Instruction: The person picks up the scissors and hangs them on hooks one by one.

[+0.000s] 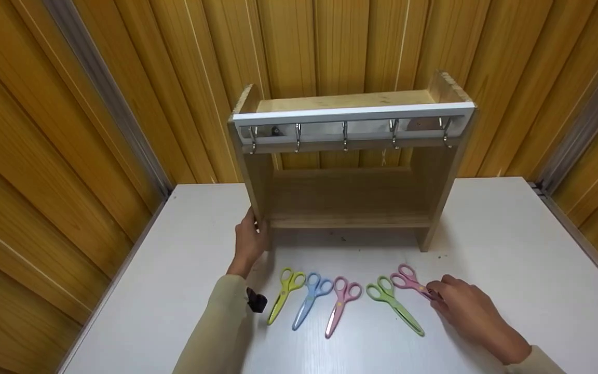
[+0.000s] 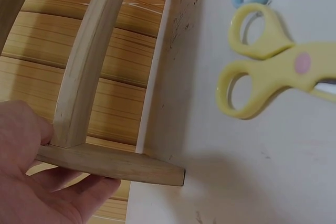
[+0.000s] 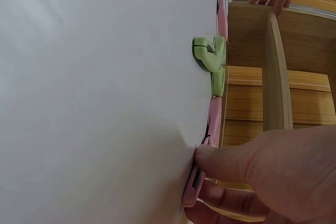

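Note:
A wooden rack (image 1: 351, 200) with two side panels stands on the white table. My left hand (image 1: 249, 241) grips the lower part of its left panel; in the left wrist view the fingers lie behind the board (image 2: 126, 166). At the right end of a row of scissors, my right hand (image 1: 465, 309) pinches the blade end of pink scissors (image 3: 214, 119), whose handles point toward the rack. To their left lie green scissors (image 1: 391, 301), another pink pair (image 1: 341, 304), blue scissors (image 1: 311, 298) and yellow scissors (image 1: 283, 293), handles toward the rack.
Across the rack's upper front runs a white rail (image 1: 353, 111) carrying several metal hooks (image 1: 344, 136), with nothing hanging on them. A wood-look panel wall (image 1: 340, 47) rises behind the table (image 1: 195, 218), and similar walls stand on both sides.

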Available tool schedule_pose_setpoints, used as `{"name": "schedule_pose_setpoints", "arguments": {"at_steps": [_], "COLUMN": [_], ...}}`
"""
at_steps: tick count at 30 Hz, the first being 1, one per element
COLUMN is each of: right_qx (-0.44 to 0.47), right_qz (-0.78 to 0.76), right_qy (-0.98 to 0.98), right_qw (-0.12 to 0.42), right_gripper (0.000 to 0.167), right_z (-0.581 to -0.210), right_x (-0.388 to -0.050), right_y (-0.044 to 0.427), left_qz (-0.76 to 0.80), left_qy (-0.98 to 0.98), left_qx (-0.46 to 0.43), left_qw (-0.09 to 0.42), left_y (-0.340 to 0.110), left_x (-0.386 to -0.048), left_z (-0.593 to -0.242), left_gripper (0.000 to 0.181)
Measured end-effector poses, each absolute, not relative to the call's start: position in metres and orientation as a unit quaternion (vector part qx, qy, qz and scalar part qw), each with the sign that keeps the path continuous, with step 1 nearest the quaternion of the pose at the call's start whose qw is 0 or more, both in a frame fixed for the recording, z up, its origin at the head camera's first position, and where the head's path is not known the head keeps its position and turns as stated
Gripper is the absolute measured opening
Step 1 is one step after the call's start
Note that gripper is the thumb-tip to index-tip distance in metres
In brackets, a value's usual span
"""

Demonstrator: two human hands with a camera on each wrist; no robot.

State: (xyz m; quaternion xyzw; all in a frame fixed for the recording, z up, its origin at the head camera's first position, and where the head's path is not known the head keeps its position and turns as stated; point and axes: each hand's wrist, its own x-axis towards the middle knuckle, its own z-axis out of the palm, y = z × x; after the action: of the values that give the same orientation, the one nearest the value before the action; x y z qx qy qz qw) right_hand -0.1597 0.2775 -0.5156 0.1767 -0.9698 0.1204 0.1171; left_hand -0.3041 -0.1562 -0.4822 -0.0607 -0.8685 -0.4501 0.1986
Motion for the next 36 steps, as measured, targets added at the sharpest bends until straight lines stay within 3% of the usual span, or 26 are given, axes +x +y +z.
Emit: {"name": "schedule_pose_setpoints", "arguments": {"at_steps": [23, 30, 36], "right_qx": [0.160, 0.170, 0.170], "right_qz": [0.139, 0.115, 0.105], "right_qy": [-0.975, -0.975, -0.975], "right_qw": [0.067, 0.083, 0.097], "right_gripper": [0.018, 0.022, 0.021], "right_z": [-0.499, -0.491, -0.477], "right_x": [-0.176, -0.180, -0.183], "right_y": [0.279, 0.282, 0.286], "left_qz": [-0.469, -0.459, -0.471], "left_qy": [-0.867, -0.867, -0.864], "left_qx": [-0.035, -0.058, -0.043], "left_qw": [0.163, 0.186, 0.172], "left_y": [-0.157, -0.157, -0.157], "left_x": [-0.304, -0.305, -0.306], "left_z": [-0.481, -0.483, -0.483], "left_gripper": [0.047, 0.047, 0.048]}}
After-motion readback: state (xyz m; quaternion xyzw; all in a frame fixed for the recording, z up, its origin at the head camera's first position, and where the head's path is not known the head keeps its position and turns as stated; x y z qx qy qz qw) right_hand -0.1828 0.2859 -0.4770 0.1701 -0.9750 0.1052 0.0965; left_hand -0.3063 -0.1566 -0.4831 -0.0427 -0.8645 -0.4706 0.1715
